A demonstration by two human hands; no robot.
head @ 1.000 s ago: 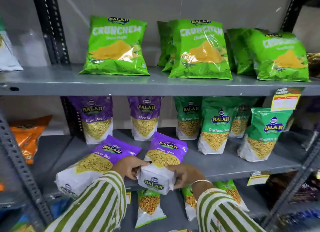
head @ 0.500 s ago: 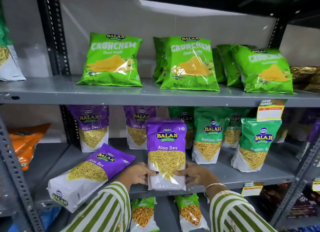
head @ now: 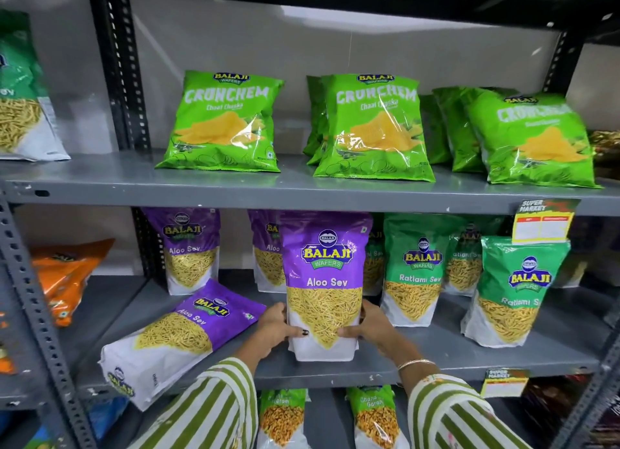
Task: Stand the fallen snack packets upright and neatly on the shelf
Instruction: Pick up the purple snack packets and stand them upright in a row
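My left hand and right hand clasp the upright purple Aloo Sev plastic packet, seemingly resting on the grey metal shelf; another purple packet lies fallen at its eight o'clock.

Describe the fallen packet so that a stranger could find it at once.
Look at the middle shelf, near its front left. A purple Aloo Sev packet lies there on its back, tilted, its white bottom over the edge. Every other purple packet there stands upright, one between two hands.

price tag | shelf upright | grey back wall
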